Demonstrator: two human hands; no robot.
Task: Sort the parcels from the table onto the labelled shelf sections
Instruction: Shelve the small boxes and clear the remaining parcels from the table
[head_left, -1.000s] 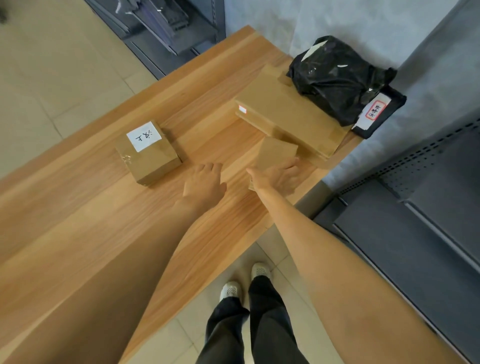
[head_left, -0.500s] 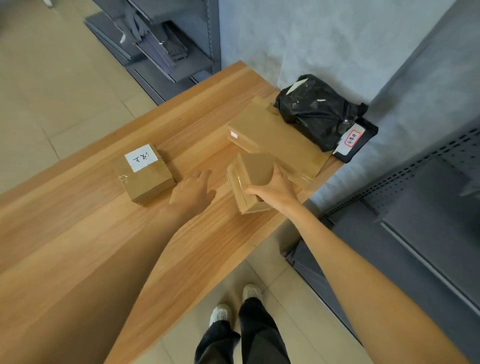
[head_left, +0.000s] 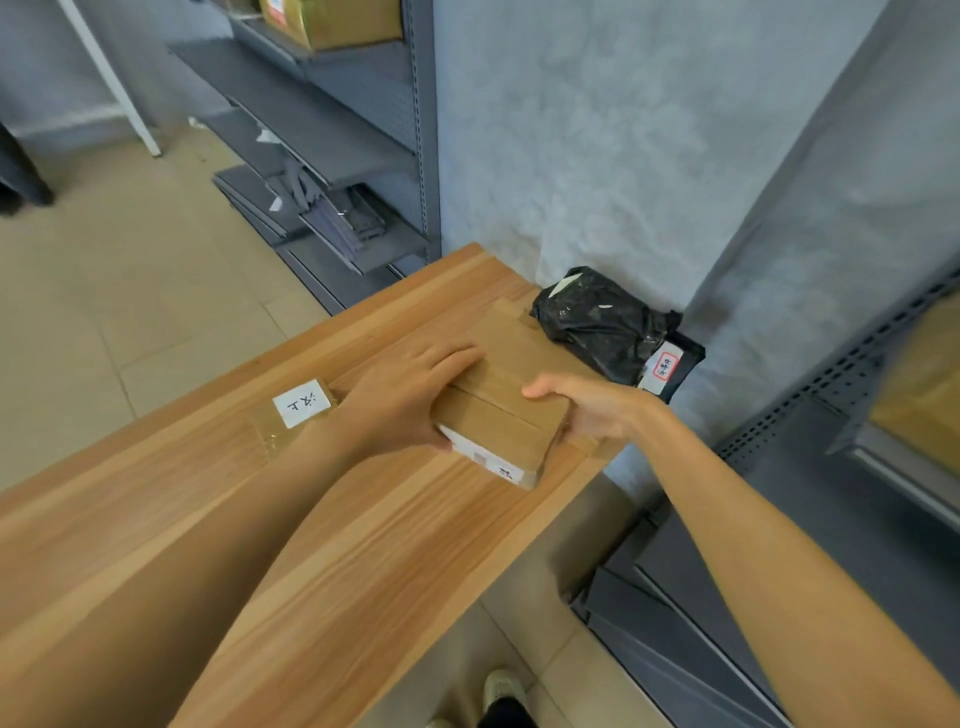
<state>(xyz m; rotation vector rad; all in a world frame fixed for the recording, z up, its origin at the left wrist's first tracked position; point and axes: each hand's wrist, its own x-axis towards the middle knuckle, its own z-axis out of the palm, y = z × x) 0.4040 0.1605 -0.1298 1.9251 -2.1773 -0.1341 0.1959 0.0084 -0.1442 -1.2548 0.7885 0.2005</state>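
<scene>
A small brown cardboard parcel (head_left: 498, 421) with a white label on its near side is held just above the wooden table (head_left: 363, 545). My left hand (head_left: 410, 395) grips its left side and my right hand (head_left: 592, 410) grips its right side. Behind it lies a flat brown box (head_left: 519, 338), partly hidden. A second small box (head_left: 304, 405) with a white handwritten label sits to the left, partly behind my left wrist. A black plastic parcel (head_left: 597, 322) lies at the table's far corner on a dark envelope (head_left: 675, 364) with a red-framed label.
Grey metal shelving (head_left: 332, 140) stands beyond the table on the left, with a cardboard box (head_left: 332, 21) on an upper shelf. Another grey shelf unit (head_left: 857, 467) stands close on the right, holding a brown box (head_left: 924, 400). A grey wall rises behind the table.
My right hand lifted the small parcel and turned it, and my left hand came over from the table top and took its other side. The camera tilted up toward the shelves.
</scene>
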